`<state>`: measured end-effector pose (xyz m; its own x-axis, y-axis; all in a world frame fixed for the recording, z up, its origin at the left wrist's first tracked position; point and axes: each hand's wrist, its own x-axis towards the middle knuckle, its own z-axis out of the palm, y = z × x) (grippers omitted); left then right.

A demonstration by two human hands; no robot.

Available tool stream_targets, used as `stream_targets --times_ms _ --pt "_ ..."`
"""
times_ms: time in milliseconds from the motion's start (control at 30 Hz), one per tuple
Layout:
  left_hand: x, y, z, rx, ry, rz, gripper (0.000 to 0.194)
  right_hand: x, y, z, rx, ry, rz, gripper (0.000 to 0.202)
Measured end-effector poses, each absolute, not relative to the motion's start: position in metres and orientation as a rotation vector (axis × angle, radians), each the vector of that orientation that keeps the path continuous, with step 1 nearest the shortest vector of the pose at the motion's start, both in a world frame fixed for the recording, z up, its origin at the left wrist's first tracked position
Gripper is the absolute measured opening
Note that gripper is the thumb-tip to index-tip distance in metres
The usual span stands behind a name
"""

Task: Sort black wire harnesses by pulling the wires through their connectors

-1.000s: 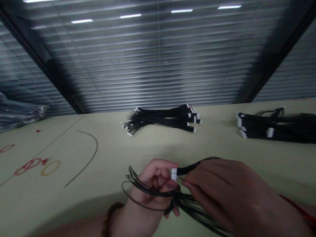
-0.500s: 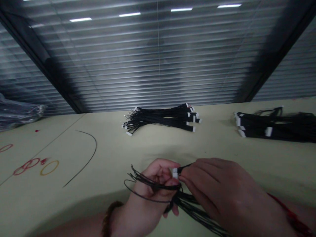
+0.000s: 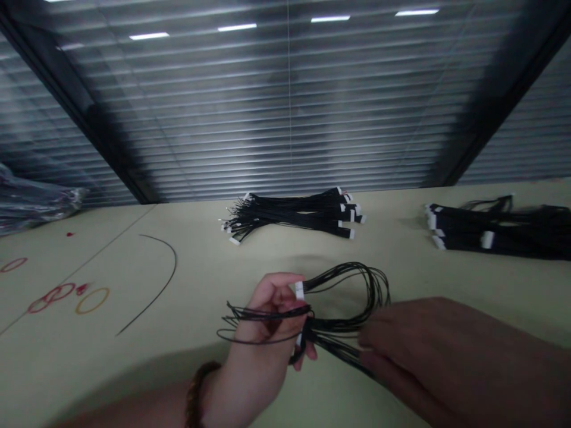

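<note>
My left hand (image 3: 267, 339) is closed around a black wire harness (image 3: 339, 325), with a white connector (image 3: 300, 290) pinched between thumb and fingertip. From that connector the wires curve out to the right in a loop and come back toward my palm. Thin loose wire ends stick out to the left over my wrist side. My right hand (image 3: 428, 356) is closed on the harness wires lower right; its fingertips are partly hidden and slightly blurred. A second white piece shows below my left fingers.
On the table, a pile of black wire harnesses (image 3: 289, 215) lies by the window blinds (image 3: 250, 119). More bundled harnesses (image 3: 513, 232) sit at right. To the left are a single curved black wire (image 3: 172, 261), red rubber bands (image 3: 51, 297), a yellow band (image 3: 91, 301) and a clear plastic bag (image 3: 40, 202).
My right hand has moved away from the white connector, down and to the right along the wires. The wire loop is now exposed. My left hand has shifted slightly left and up.
</note>
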<state>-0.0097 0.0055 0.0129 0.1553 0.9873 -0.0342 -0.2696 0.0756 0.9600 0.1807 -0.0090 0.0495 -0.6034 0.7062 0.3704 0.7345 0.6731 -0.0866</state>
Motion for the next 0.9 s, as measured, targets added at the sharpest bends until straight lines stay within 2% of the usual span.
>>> stream_targets --times_ms 67,133,400,900 --pt "-0.01 0.005 0.013 1.023 0.921 1.163 0.024 0.166 -0.006 0.045 -1.165 -2.517 0.157 0.019" --pt "-0.011 0.004 0.014 1.024 0.925 1.143 0.025 0.154 -0.003 0.041 -1.122 -2.489 0.276 0.018" --pt "-0.009 0.002 0.007 1.083 0.871 1.138 0.025 0.15 -0.005 0.032 -0.898 -2.475 -0.067 0.022" --pt "-0.011 0.003 0.007 1.122 0.884 1.135 0.018 0.157 -0.008 0.042 -0.789 -2.581 -0.187 0.029"
